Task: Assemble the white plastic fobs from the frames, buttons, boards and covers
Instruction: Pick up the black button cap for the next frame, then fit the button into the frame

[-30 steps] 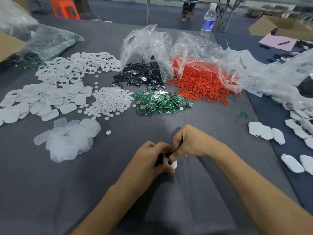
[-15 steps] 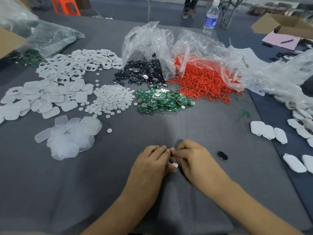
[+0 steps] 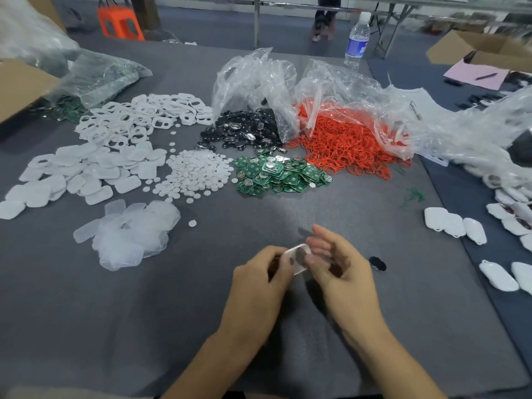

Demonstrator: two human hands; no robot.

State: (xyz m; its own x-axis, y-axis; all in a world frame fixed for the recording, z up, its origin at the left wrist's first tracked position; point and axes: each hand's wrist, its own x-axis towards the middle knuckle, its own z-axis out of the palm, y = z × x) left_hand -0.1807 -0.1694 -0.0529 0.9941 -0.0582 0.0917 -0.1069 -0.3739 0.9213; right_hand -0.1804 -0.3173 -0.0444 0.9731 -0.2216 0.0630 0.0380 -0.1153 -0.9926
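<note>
Though motion-blurred, white fob [image 3: 296, 259] pinched in left grip [image 3: 259, 283], just beside loose-fingered right grip [image 3: 342, 272].

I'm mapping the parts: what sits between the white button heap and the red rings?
The heap of green boards lies between the white buttons and the red rings, seen in the head view.

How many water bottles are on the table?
1. The water bottle stands at the far edge of the table, behind the clear bags; another might be hidden behind those bags.
</note>
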